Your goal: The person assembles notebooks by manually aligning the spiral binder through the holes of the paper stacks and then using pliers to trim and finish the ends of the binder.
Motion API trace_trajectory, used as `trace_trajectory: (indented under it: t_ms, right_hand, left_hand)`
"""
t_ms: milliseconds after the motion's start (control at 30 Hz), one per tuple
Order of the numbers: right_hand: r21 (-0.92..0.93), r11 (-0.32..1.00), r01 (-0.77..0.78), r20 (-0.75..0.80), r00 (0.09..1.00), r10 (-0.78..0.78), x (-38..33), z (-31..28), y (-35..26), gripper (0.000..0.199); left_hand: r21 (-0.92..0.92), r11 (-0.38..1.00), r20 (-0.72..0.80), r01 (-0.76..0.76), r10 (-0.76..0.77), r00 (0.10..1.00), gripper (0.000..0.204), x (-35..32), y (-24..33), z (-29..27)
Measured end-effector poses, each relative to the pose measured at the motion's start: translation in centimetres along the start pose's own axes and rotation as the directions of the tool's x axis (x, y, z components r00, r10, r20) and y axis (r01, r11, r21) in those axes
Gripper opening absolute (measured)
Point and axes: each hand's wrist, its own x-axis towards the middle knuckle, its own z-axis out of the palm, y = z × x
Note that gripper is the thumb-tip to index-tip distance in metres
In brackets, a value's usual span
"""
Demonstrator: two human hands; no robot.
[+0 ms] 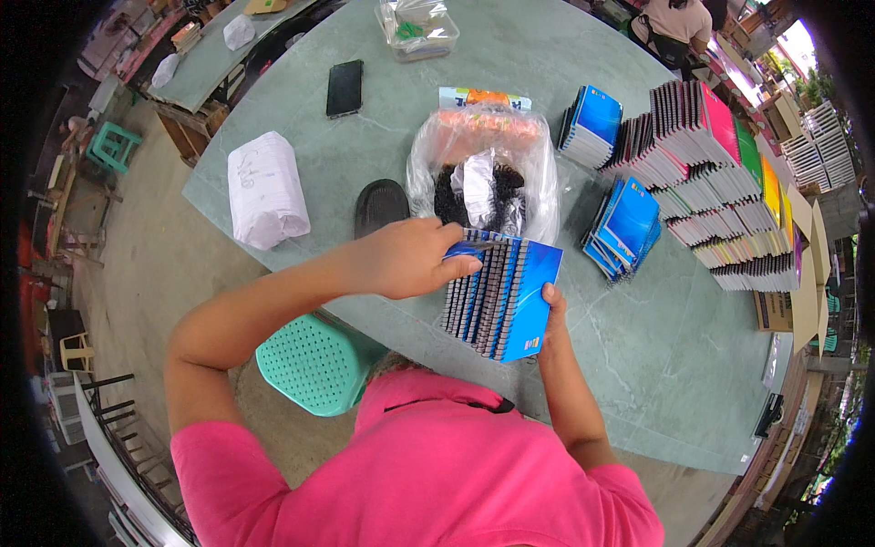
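A stack of blue spiral-bound notebooks (515, 301) stands upright in front of me, coils toward the left, covers facing right. My right hand (554, 314) grips it from the right side, thumb on the front cover. Closed around a small blue-handled tool (472, 247), my left hand (415, 259) is over the stack's top left. The tool's thin metal tip reaches the coil ends; its exact kind is partly hidden by the fingers. Just behind the stack, a clear plastic bag (540, 173) lies open with black curly strands (448, 196) and crumpled white paper (478, 187) in it.
Blue notebooks (629, 223) lie fanned on the right, beside tall multicoloured notebook stacks (702, 173). A white wrapped bundle (266, 190), a phone (344, 88), a black oval object (381, 205) and a clear plastic box (417, 32) are on the green table (314, 137). A green stool (314, 365) stands below.
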Motion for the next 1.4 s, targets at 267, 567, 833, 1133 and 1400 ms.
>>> trace_trajectory:
  t_ms: [267,567,833,1133,1400]
  right_hand:
    - [-0.042,0.998,-0.042,0.018,0.999,0.043,-0.2,-0.2,-0.7,0.081]
    - [-0.038,0.997,-0.069,0.022,0.997,0.069,-0.3,-0.4,-0.2,0.079]
    - [0.04,0.999,-0.03,0.08,0.996,0.027,-0.8,0.8,0.0,0.079]
    - [0.02,1.0,-0.014,-0.027,1.0,0.014,-2.4,2.0,0.8,0.079]
    - [-0.219,0.97,0.104,-0.207,0.967,-0.15,-9.2,-1.5,0.1,0.087]
  left_hand:
    - [-0.71,0.387,0.643,0.588,0.016,0.766,0.055,0.2,0.5,-1.3]
    - [-0.704,0.434,0.607,0.562,-0.045,0.794,0.057,0.3,1.3,-1.2]
    - [-0.753,0.271,0.64,0.6,0.091,0.763,0.053,-0.6,1.5,-1.5]
    - [0.31,0.95,-0.124,-0.023,0.064,0.99,0.043,-2.1,4.0,0.7]
    - [-0.185,0.98,0.106,0.078,-0.059,0.993,0.041,-6.4,-1.3,3.7]
